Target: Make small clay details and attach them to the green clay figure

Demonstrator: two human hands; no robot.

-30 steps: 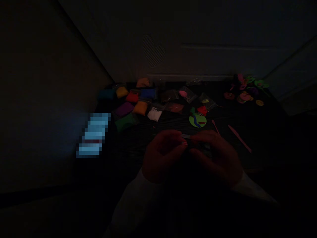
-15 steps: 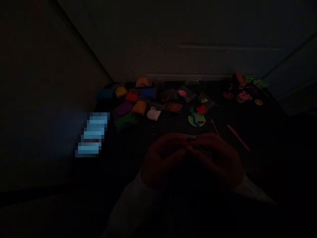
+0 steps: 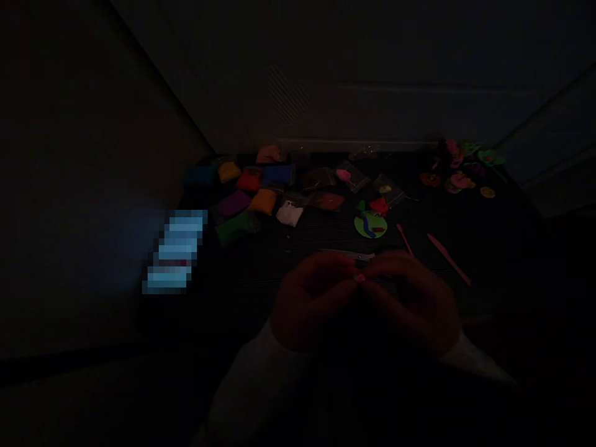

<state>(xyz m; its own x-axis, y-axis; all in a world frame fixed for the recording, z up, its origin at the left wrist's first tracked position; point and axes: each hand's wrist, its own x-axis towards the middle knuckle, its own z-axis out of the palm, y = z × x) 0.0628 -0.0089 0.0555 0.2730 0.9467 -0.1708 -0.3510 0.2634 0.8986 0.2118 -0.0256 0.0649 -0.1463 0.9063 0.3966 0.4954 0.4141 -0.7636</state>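
The scene is very dark. My left hand (image 3: pixel 311 301) and my right hand (image 3: pixel 412 298) meet in front of me over a dark mat (image 3: pixel 326 242), fingertips pinched together on a tiny pink bit of clay (image 3: pixel 359 279). Both wrists wear white sleeves. A thin pale strip, perhaps scissors (image 3: pixel 349 254), lies just beyond my fingers. Further off sits a green clay disc (image 3: pixel 370 225) with blue and red pieces on it.
Several small bags of coloured clay (image 3: pixel 261 189) lie at the back left of the mat. Two pink modelling sticks (image 3: pixel 449 259) lie to the right. Finished clay shapes (image 3: pixel 460 171) cluster at the far right. A blurred lit screen (image 3: pixel 176 251) glows on the left.
My hands have closed in from holding a pale strip between them to pinching a small pink bit; the strip now lies on the mat beyond my fingers.
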